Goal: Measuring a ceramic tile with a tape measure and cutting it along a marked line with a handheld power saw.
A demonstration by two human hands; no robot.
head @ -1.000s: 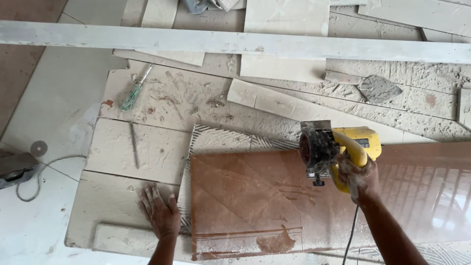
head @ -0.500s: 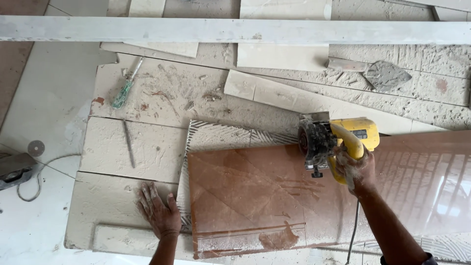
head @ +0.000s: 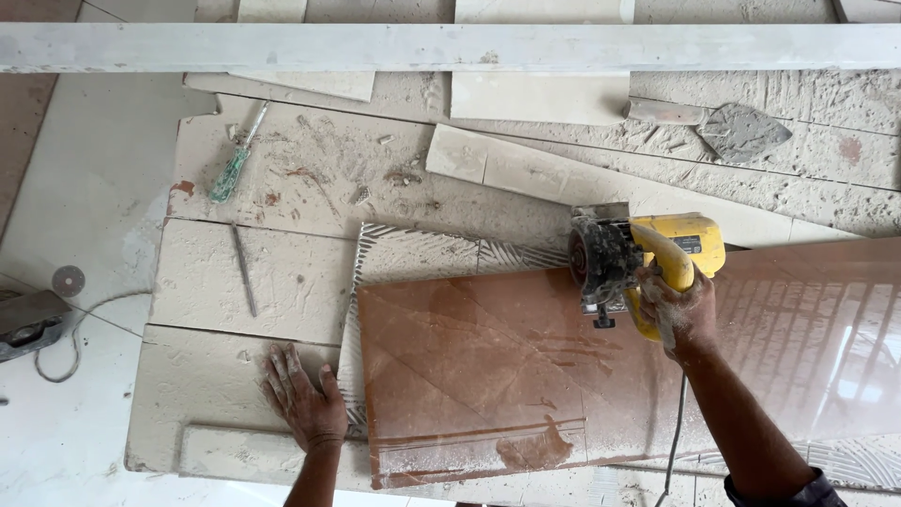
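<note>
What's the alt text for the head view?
The right hand grips a yellow tile cutter at the top edge of a glossy brown tile. The left hand lies flat on a dusty pale slab beside it.

head camera, steep downward view, close over floor tiles [head: 253, 282]

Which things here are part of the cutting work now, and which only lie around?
In use:
- yellow tile cutter, gripped by right hand
- glossy brown tile, under the cutter
- left hand, flat on the pale slab

Lying about:
- green-handled screwdriver
- trowel
- loose cutting disc
- pale tile offcut
</note>
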